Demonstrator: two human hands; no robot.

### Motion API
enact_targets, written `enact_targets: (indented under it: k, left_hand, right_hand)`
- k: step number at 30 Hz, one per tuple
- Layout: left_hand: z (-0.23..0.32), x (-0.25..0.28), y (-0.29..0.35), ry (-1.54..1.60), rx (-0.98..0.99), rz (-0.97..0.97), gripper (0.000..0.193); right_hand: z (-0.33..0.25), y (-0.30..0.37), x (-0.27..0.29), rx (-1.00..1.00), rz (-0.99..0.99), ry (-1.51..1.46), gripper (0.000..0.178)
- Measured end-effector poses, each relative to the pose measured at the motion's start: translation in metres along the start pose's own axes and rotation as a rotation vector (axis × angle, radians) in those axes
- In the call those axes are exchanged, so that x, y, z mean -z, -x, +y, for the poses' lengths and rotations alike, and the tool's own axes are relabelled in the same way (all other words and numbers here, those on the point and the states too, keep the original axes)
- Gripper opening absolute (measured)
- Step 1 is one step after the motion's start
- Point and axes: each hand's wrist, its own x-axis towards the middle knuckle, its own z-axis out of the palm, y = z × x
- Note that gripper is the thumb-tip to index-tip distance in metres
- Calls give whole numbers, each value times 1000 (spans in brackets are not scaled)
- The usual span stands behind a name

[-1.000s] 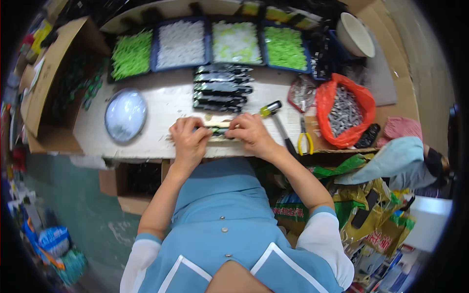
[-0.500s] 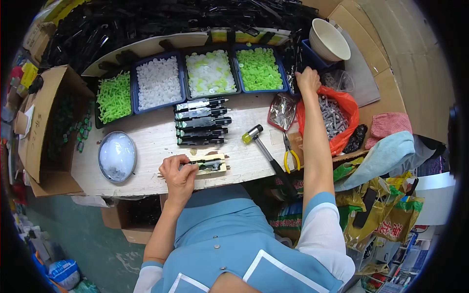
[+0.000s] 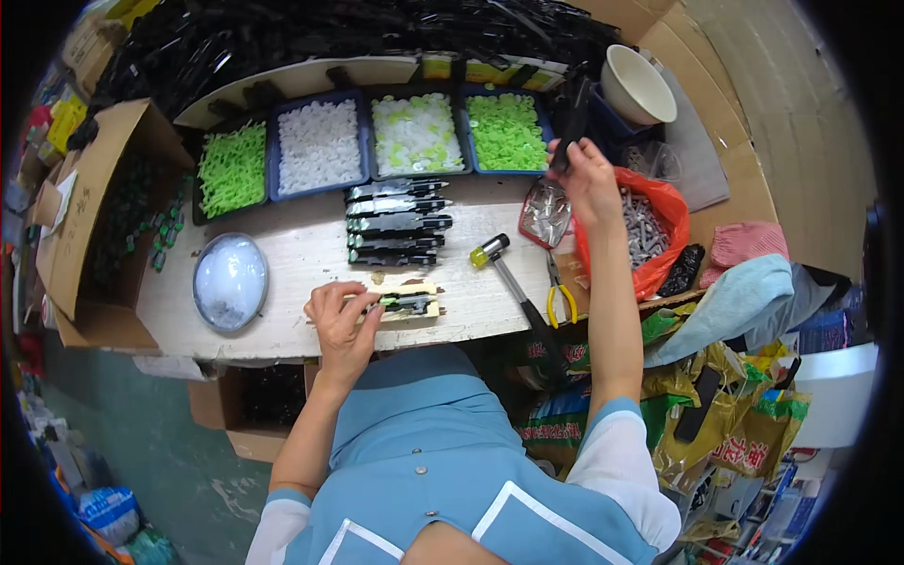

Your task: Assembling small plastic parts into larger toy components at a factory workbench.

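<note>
Near the table's front edge, my left hand (image 3: 341, 320) has its fingers closed on a slim black assembly (image 3: 405, 304) with a bit of green. The assembly lies in a pale yellow block-like fixture (image 3: 428, 290). My right hand (image 3: 595, 184), at the right, pinches a long black plastic piece (image 3: 571, 132) that stands tilted up from the fingers. Beyond the left hand lies a row of several similar black assemblies (image 3: 400, 224), side by side. Just under the right hand are a small red-rimmed tray (image 3: 546, 215) of shiny metal parts and a red bag (image 3: 673, 212) of grey cylindrical pieces.
Trays hold green sticks (image 3: 234, 169), white caps (image 3: 318, 146), mixed discs (image 3: 414, 137) and green discs (image 3: 508, 132). A hammer (image 3: 513, 282) and yellow-handled pliers (image 3: 560, 292) lie right. A round dish (image 3: 229, 282) and cardboard box (image 3: 104, 226) stand left; black parts (image 3: 358, 42) heap behind.
My right hand has drawn back a little from beside the green disc tray, and a black piece now shows in its fingers. My left hand stays at the fixture, its fingers slightly shifted.
</note>
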Motion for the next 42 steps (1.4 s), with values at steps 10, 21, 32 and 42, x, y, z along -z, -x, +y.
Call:
enact_targets:
  k: [10,21,32,42]
  left_hand:
    - [24,-3,-28,1184,500,-159,32]
    - [-12,51,-37,711,543,-504,22]
    - [-48,38,-10,240,38,-208,35]
    - [-42,24,6,189,188,-91,37]
  right_hand:
    - [78,108,-152,-277,-243,-20,15]
    - [66,107,-163,804,-468,1455,39]
    - [109,119,-153,517,-450,1339,29]
    - [116,110,-146,514,-359,1287,27]
